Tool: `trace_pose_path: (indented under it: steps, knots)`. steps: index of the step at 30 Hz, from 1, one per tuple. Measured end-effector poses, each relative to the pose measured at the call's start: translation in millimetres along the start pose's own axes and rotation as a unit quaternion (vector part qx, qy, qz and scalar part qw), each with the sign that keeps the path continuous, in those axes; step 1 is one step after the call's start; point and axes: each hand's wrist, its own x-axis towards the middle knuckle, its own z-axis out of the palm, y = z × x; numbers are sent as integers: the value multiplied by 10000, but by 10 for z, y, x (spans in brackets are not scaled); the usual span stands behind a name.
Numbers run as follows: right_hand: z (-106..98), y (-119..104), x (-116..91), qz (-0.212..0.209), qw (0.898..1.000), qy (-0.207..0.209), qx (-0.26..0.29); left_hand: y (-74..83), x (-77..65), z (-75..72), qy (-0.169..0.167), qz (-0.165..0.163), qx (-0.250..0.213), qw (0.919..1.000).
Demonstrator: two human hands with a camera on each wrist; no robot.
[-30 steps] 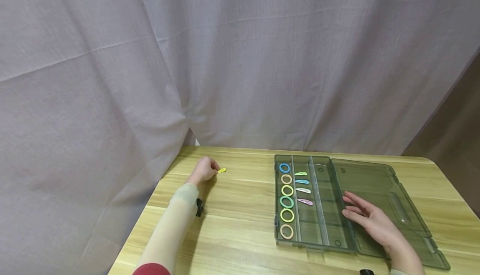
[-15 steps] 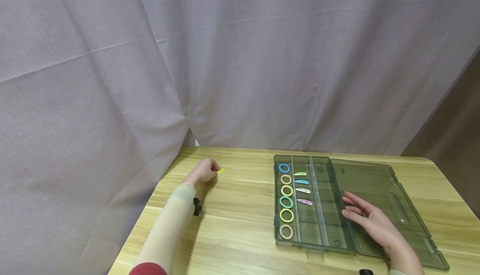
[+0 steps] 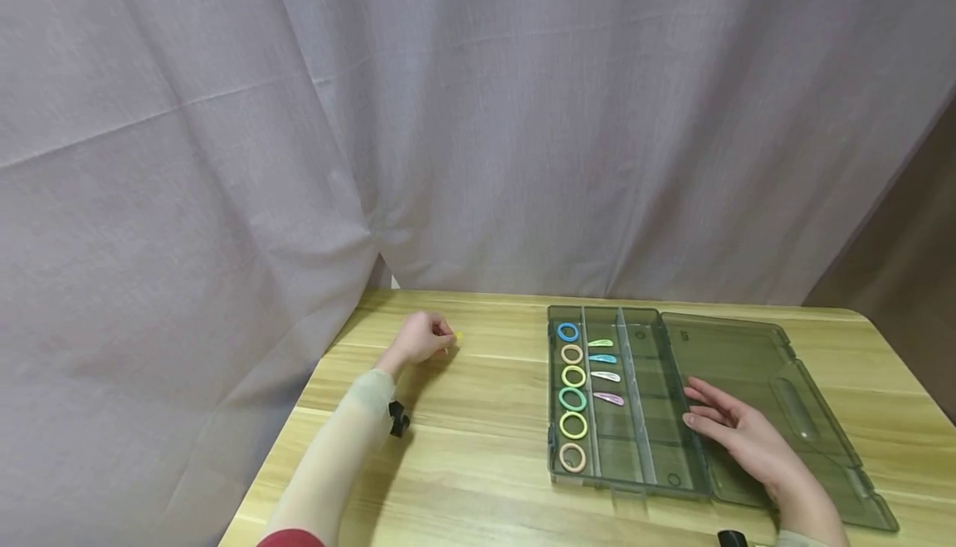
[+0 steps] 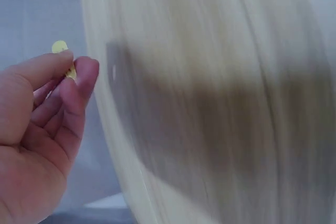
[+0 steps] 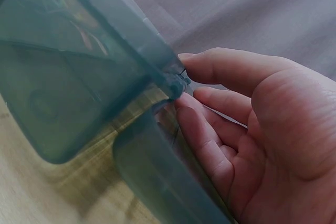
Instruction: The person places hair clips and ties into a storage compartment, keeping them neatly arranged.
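Between thumb and fingertips my left hand (image 3: 421, 338) pinches a yellow snap hair clip (image 4: 60, 46), raised off the table with its rounded end sticking out; the fingers cover the rest. My right hand (image 3: 747, 435) lies at the hinge of a grey-green see-through organizer box (image 3: 635, 489). In the right wrist view its thumb and fingertips touch or nearly touch the hinge edge, fingers relaxed. Several ring-shaped hair ties (image 3: 573, 399) run down the left column of the box. Green, blue, white and pink hair clips (image 3: 606, 377) lie in the middle column.
The box's lid (image 3: 762, 348) is folded back flat to the right, under my right hand. A wood-grain table (image 3: 478, 439) bears everything. A grey curtain (image 3: 508, 132) hangs behind the table's far edge. The box's right column (image 3: 660, 414) has bare compartments.
My left hand has lifted the yellow hair clip and moved slightly right, turning so that its fingers hide more of the clip. The right hand stays at the hinge.
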Motion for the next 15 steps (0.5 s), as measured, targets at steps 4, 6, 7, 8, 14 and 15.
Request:
trace_pose_path:
  steps: [4, 6, 7, 8, 14, 15]
  knots:
    - [-1, 2, 0, 15, 10000, 13, -13, 127, -29, 152, -52, 189, -668, 9976]
    - [-3, 2, 2, 25, 10000, 15, 7, 200, -42, 237, -114, 290, -876, 9957]
    - [-3, 2, 4, 21, 10000, 18, 19, 245, -48, 277, -155, 337, -982, 9945]
    - [-3, 2, 5, 22, 10000, 17, 47, 289, -53, 318, -193, 395, -1064, 9934]
    - [-1, 2, 3, -24, 9999, 45, 141, 619, -87, 510, -352, 678, -1462, 9863]
    - [0, 1, 1, -27, 9999, 51, 133, 676, -92, 535, -358, 743, -1484, 9855]
